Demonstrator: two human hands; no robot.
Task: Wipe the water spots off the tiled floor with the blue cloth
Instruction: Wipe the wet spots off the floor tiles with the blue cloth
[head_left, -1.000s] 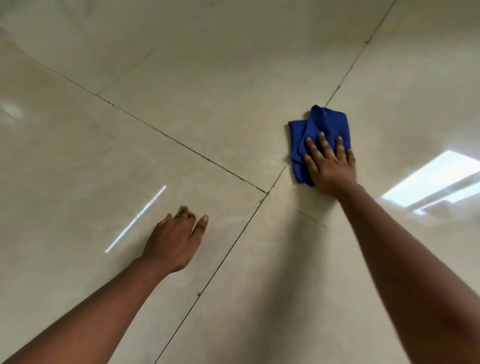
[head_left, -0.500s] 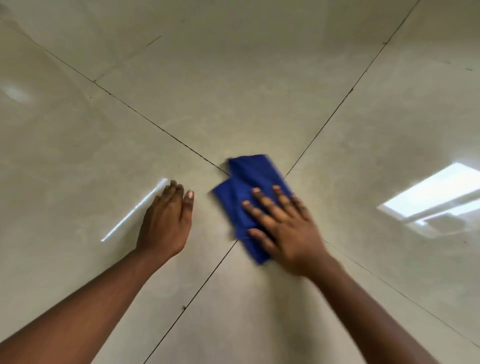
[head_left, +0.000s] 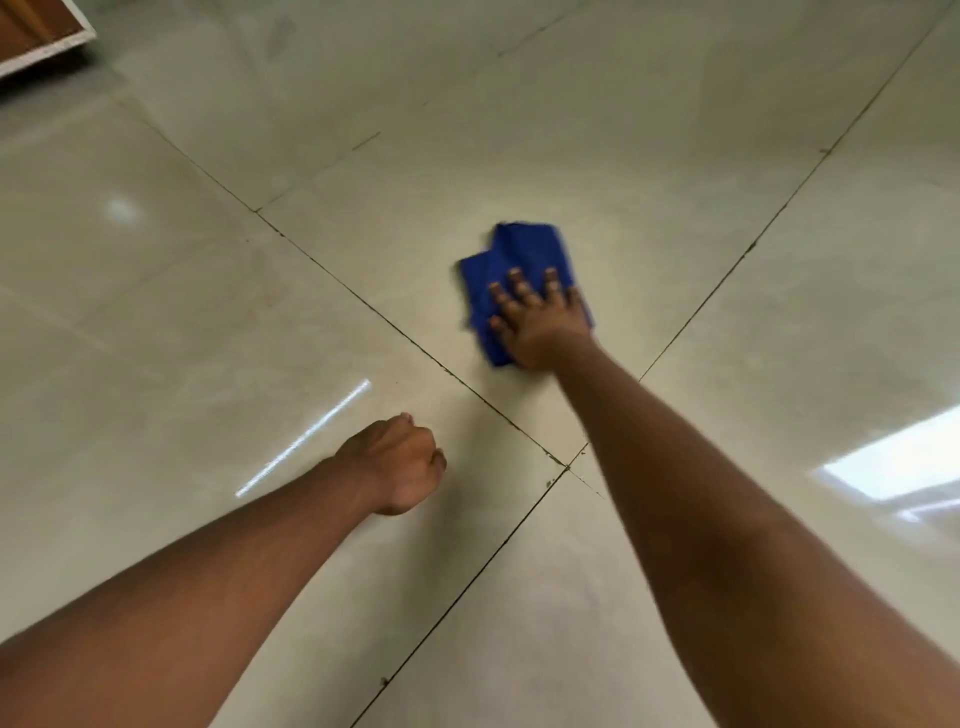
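Pressing your flat, open right hand (head_left: 540, 325) on the soft, light, folded blue cloth (head_left: 519, 260) at 12 o'clock of your fisted, empty left hand (head_left: 397, 462), keep your palm centred, since it likely bunches on glossy beige tiled floor (head_left: 208, 312).

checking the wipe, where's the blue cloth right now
In the head view the blue cloth lies flat on the tiled floor right of centre, pressed under the right hand, just beyond the grout-line crossing.

Glossy, smooth beige tiled floor (head_left: 675, 156); soft matt blue cloth (head_left: 524, 249).
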